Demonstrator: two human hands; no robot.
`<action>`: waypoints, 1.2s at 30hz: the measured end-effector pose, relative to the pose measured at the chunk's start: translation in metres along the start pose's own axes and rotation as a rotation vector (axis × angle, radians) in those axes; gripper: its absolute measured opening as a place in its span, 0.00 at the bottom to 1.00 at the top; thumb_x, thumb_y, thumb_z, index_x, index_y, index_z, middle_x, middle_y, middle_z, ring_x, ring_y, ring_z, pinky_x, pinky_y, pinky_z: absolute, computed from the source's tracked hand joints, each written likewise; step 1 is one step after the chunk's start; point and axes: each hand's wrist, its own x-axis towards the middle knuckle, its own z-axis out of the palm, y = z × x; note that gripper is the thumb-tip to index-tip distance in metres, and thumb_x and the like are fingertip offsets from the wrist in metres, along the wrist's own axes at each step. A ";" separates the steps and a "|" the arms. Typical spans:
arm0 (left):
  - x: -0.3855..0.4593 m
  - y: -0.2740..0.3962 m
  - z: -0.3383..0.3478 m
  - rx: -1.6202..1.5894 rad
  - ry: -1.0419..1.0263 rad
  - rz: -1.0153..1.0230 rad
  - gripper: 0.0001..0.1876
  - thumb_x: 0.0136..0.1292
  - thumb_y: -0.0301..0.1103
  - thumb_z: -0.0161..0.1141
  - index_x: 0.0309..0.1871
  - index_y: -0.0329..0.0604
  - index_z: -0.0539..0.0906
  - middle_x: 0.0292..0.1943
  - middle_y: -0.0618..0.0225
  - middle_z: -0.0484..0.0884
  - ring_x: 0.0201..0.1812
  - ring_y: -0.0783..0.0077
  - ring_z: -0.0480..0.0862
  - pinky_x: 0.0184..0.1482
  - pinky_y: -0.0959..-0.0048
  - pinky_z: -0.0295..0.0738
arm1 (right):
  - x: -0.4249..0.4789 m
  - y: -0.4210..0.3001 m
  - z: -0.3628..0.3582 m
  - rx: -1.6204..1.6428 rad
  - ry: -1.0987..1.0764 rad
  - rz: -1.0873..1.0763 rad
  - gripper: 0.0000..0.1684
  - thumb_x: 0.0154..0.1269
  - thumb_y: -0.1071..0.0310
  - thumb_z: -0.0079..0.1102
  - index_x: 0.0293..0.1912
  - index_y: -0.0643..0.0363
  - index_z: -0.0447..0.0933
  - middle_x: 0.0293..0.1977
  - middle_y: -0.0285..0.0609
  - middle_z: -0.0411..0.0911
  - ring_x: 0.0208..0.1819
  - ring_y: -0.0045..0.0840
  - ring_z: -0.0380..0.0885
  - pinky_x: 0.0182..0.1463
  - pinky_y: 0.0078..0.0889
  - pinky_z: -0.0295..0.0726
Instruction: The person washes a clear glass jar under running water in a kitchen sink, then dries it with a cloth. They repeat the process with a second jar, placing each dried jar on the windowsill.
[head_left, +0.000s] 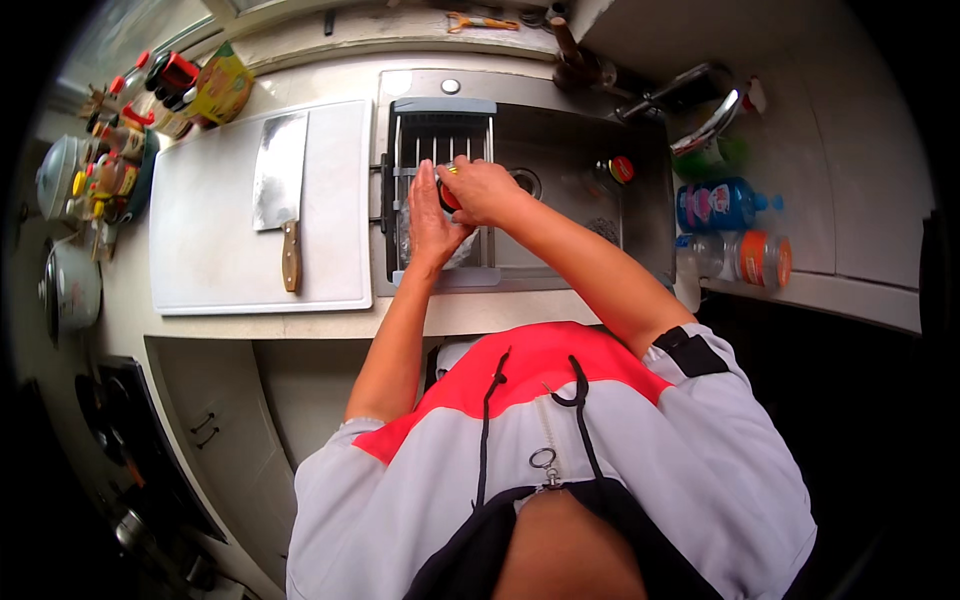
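Over the drying rack (444, 277) set across the sink, my two hands are close together around a small round item with a red top and dark rim (448, 198), perhaps a jar. My left hand (429, 217) is held nearly flat against its left side, fingers pointing away from me. My right hand (486, 189) curls over it from the right, hiding most of it; a yellow-topped ring shows on a finger. Beneath my hands, crumpled clear plastic (459, 252) lies in the rack.
Left of the sink, a cleaver (280, 172) lies on a white cutting board (202, 225). A red-lidded glass jar (619, 170) and a scourer (601, 228) sit in the steel sink (555, 247). A faucet (705, 124) and a blue detergent bottle (712, 205) stand right.
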 end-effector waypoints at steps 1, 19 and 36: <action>0.005 0.005 -0.001 -0.075 -0.003 0.010 0.63 0.40 0.40 0.82 0.79 0.41 0.53 0.73 0.50 0.64 0.72 0.47 0.64 0.73 0.56 0.60 | 0.000 0.001 -0.001 0.028 -0.014 0.002 0.45 0.50 0.55 0.72 0.66 0.57 0.67 0.46 0.52 0.77 0.44 0.47 0.82 0.46 0.46 0.84; 0.008 -0.001 0.003 0.050 -0.089 0.019 0.47 0.53 0.34 0.72 0.76 0.38 0.59 0.74 0.53 0.64 0.74 0.48 0.63 0.75 0.57 0.57 | -0.019 -0.008 0.019 0.268 0.156 0.207 0.47 0.54 0.54 0.69 0.72 0.50 0.63 0.59 0.53 0.70 0.57 0.49 0.76 0.55 0.48 0.82; 0.041 0.074 -0.027 0.120 -0.055 0.298 0.45 0.50 0.41 0.77 0.73 0.45 0.69 0.72 0.53 0.67 0.73 0.51 0.65 0.74 0.57 0.58 | -0.364 0.123 0.175 0.403 0.345 1.226 0.34 0.61 0.63 0.68 0.67 0.49 0.72 0.67 0.48 0.69 0.65 0.45 0.70 0.65 0.40 0.72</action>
